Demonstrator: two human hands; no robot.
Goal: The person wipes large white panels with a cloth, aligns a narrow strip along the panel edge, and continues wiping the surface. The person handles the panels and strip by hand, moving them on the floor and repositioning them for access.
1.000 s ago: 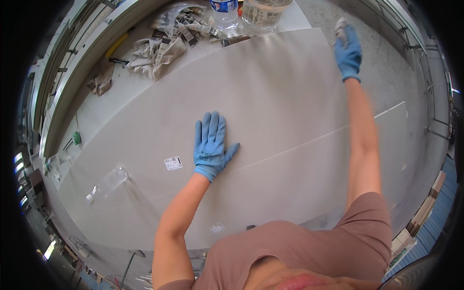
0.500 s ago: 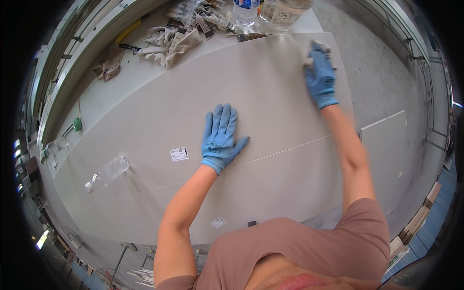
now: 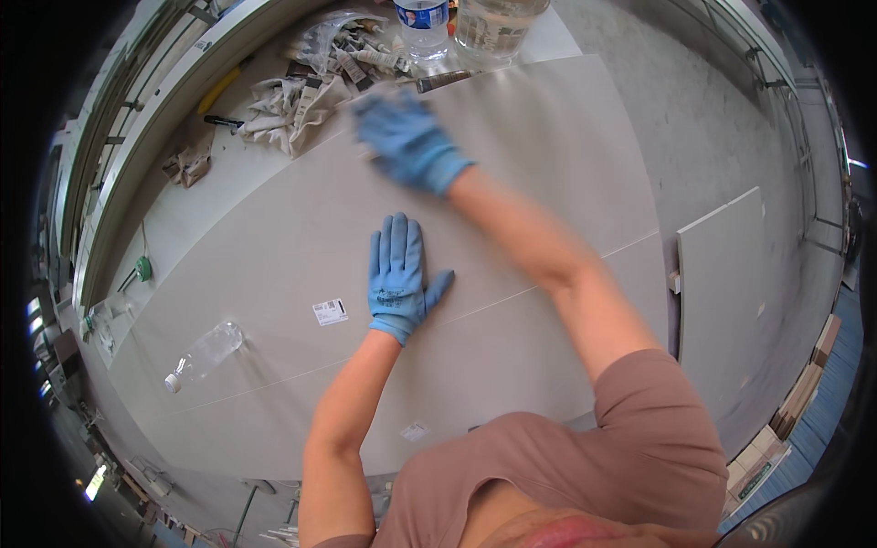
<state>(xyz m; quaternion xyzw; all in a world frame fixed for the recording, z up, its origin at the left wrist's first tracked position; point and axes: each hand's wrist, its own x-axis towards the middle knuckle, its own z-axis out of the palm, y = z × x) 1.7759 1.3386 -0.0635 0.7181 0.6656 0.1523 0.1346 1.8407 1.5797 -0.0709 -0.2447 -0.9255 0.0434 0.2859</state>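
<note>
Spread before me are large pale grey panels with a thin straight seam across them. My left hand, in a blue work glove, lies flat above the seam, fingers stretched out and thumb apart. Near the far edge is my right hand, gloved alike and smeared by motion. It presses a light rag on the surface; only bits of the rag show around the fingers. A white printed label is stuck beside my left hand, and another label lies closer to me.
An empty clear bottle lies at left on the panel. Beyond the far edge are crumpled cloths, several tubes, an upright bottle and a clear tub. Another panel stands at right.
My right hand has swept left along the far edge with the rag, from the far right corner to beyond my left hand. My left hand stays flat on the panel.
</note>
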